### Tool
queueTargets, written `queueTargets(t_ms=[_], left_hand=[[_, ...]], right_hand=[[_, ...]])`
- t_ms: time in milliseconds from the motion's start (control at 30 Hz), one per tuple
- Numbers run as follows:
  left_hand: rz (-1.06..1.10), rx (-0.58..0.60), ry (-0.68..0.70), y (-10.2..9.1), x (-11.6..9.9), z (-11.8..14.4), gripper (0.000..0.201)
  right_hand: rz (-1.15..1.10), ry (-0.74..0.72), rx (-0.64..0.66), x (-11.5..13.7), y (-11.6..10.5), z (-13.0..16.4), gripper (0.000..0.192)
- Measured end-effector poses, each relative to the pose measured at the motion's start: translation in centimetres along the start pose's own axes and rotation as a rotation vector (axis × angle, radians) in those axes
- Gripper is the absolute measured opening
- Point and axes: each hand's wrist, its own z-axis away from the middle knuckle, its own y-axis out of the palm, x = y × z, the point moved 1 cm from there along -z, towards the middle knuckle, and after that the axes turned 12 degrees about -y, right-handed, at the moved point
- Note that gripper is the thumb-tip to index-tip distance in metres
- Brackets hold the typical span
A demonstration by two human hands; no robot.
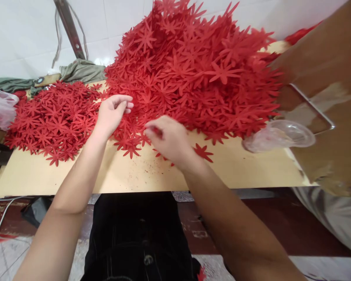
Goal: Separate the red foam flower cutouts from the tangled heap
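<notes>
My left hand (113,111) is over the gap between two heaps of red flower-shaped cutouts, its fingers curled in and thumb against them. Whatever may be in that grip is too small to tell. Lower and to the right, my right hand (168,136) is pinched closed and slightly blurred; red shows at its fingertips, but I cannot tell whether it is held or behind. The large heap of red cutouts (193,74) rises behind both hands. A smaller heap of red cutouts (57,117) lies left of my left wrist. One loose red cutout (204,152) rests beside my right wrist.
Everything lies on a pale tabletop (251,171). On the right stand a clear plastic container (298,133) and a brown cardboard panel (333,97). At the far left is a plastic bag (1,107); a grey-green cloth (82,71) lies by the tiled wall.
</notes>
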Motion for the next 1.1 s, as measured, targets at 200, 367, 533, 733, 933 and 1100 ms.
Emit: queueTargets(t_ms=[200,367,533,733,933,1100], left_hand=[[-0.220,-0.036,0.007,-2.9,3.2,4.3,0.018],[-0.584,0.091,0.138,-3.4,5.7,7.0,0.030],[-0.798,0.128,0.149,-3.1,5.7,7.4,0.029],[-0.661,-0.139,0.070,-4.9,6.2,6.7,0.013],[-0.210,-0.137,-0.004,-6.0,5.5,5.6,0.023],[0.070,-0.131,-0.044,-4.9,4.7,5.2,0.024]], right_hand=[[0.155,-0.086,0.442,2.8,3.9,-0.4,0.041],[0.072,-0.119,0.420,1.9,5.0,-0.9,0.025],[-0.063,-0.128,0.351,1.2,5.3,-0.5,0.022],[-0.168,-0.110,0.147,0.1,4.6,0.0,0.022],[-0.233,0.028,-0.114,-1.4,3.1,-0.3,0.009],[-0.353,0.123,-0.168,-2.5,2.5,-0.7,0.010]])
